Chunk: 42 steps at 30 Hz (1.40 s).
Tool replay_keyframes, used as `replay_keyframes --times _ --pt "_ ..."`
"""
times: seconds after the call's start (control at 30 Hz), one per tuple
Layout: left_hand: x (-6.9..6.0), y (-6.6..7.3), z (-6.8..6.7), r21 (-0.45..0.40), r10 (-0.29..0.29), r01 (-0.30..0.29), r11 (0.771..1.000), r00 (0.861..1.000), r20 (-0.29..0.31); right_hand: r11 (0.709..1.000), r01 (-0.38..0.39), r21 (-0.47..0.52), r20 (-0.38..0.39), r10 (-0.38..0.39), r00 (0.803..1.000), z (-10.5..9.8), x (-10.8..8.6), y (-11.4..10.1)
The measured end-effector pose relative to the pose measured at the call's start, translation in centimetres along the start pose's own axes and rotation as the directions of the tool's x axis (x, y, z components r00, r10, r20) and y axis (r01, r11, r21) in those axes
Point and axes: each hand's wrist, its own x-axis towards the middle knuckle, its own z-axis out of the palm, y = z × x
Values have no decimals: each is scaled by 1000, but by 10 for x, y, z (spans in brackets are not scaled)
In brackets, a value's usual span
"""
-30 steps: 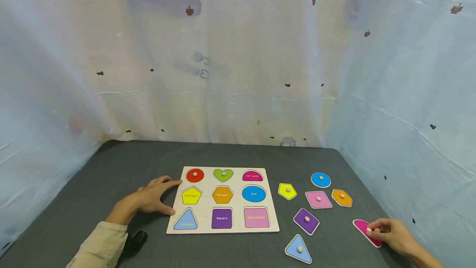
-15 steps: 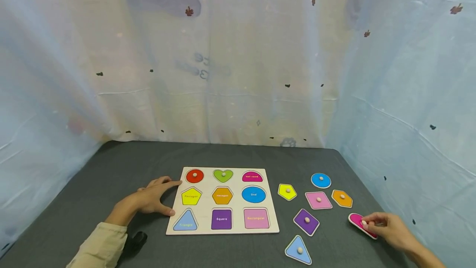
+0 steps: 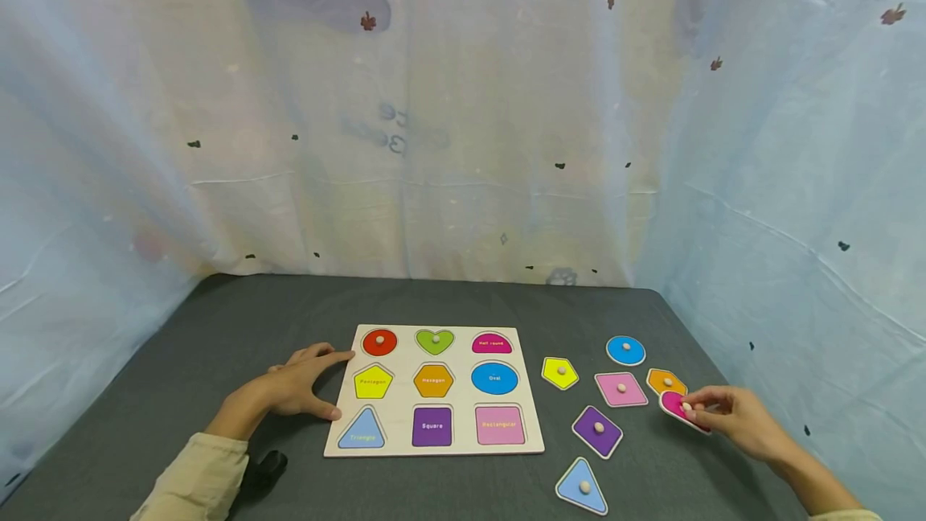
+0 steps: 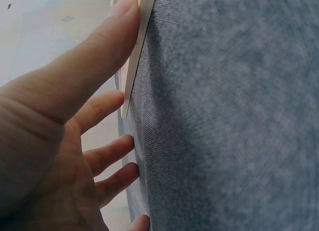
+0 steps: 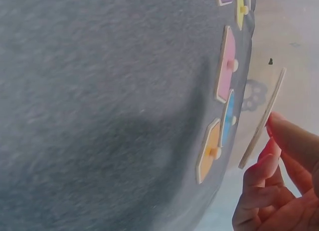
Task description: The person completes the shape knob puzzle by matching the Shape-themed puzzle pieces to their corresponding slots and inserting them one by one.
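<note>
Pale sheeting [image 3: 463, 119] with brown leaf prints [image 3: 368, 21] hangs behind and beside the dark grey table [image 3: 253, 308].

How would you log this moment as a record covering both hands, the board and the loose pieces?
Left hand: touching the left edge of the board
Right hand: holding the magenta half-round by its knob, raised off the table
Board: red circle and green heart fitted
Lying on table: yellow pentagon, blue oval, pink rectangle, orange hexagon, purple square, light blue triangle
</note>
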Motion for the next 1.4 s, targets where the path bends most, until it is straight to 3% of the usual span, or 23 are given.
replay_keyframes --times 0.53,1.0,1.23,1.4 --pt "-1 2 0 1 0 0 1000 1000 1 991 125 38 -19 -124 992 11 15 -19" --pt "-5 2 -1 -10 -5 5 1000 1000 3 949 299 95 -22 -298 954 22 40 -35" --pt "-4 2 -1 -20 6 -6 1000 1000 6 942 330 65 -22 -329 944 24 49 -47" --pt "0 -3 1 -36 0 1 999 1000 1 952 300 69 -1 -300 954 27 55 -52"
